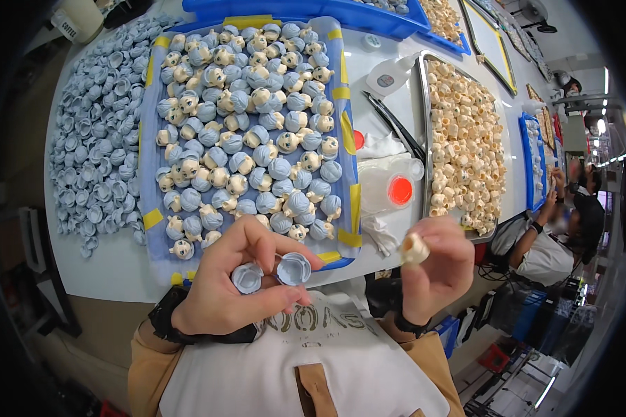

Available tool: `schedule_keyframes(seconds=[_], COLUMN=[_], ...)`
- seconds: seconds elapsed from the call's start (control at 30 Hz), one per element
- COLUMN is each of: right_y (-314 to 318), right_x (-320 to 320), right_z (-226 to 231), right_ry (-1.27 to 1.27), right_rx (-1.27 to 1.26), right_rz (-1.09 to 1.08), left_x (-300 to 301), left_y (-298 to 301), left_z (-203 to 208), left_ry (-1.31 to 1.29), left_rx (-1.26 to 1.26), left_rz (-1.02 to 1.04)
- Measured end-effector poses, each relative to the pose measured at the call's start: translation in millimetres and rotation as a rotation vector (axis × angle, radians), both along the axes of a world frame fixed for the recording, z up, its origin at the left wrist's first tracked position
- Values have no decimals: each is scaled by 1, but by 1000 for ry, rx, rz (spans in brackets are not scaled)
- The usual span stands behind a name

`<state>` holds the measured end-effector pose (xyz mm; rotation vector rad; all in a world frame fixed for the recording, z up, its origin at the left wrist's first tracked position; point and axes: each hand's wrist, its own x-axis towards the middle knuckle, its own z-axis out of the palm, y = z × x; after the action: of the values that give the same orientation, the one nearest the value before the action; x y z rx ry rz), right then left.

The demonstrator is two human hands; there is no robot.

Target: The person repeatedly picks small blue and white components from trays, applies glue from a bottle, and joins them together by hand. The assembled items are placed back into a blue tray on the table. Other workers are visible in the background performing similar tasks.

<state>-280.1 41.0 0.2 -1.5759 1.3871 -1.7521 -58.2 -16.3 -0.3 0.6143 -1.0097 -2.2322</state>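
Note:
My left hand (247, 267) is closed around two hollow, light-blue doll hair pieces. One hair piece (248, 277) sits in the palm, and the other hair piece (293, 269) is at the fingertips, its open side facing up. Between thumb and fingers, my right hand (439, 271) pinches a cream-coloured doll face piece (414, 248) with its hollow side showing. Just beyond my left hand lies a blue tray (352, 208), lined and taped in yellow, full of assembled doll heads (289, 142) with light-blue hair.
Loose blue hair pieces (94, 146) heap at the left. Right of the tray are black tweezers (396, 125), a white bottle (389, 75) and a clear container with a red cap (400, 190). A metal tray (426, 139) holds cream face pieces. A co-worker (549, 243) sits at right.

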Motion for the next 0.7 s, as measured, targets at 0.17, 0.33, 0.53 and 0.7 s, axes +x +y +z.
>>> schedule_keyframes(seconds=[0.17,0.33,0.53,0.7], right_y=[-3,-9,-12,-16], right_x=[12,20,19,21], right_z=[6,7,9,19], right_ry=[-193,-134,-69,106], right_rx=[91,171,187,189], right_rz=[318,357,386,399], left_x=[-3,2,4,4], left_y=[-3,-2,-2,-1], left_z=[9,1,4,13], left_ry=[-231,-272,-229,-258], left_rx=[4,-188,-91,-135], left_rz=[-21,32,44,5])
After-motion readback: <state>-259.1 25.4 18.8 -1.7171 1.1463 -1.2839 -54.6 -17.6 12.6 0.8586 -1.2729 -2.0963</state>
